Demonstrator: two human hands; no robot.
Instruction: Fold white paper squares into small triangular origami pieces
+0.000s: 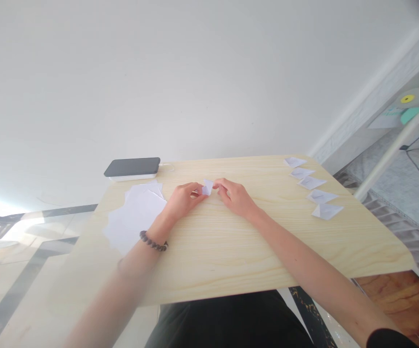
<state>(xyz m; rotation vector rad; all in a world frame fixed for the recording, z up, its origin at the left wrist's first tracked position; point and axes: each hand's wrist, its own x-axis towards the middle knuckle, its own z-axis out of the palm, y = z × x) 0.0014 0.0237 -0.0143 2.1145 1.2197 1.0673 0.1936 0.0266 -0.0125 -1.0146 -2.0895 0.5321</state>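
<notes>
A small folded piece of white paper (207, 187) stands partly raised above the tabletop, pinched between the thumb and fingers of my left hand (185, 198). Just right of it is my right hand (234, 195), its fingers bent and slightly apart, the fingertips close to the paper's right edge. Whether they touch it I cannot tell. Beside my left forearm lies a spread of white paper sheets (133, 217), partly covered by that arm. Along the right side, several folded white paper pieces (327, 211) with pointed ends form a row. A dark bead bracelet (153, 241) circles my left wrist.
A light wooden table (209, 261) stands against a white wall (195, 87). At its back left corner sits a dark-topped, white-sided flat device (133, 168) with a white cable. A white metal frame (386, 157) rises beyond the right edge.
</notes>
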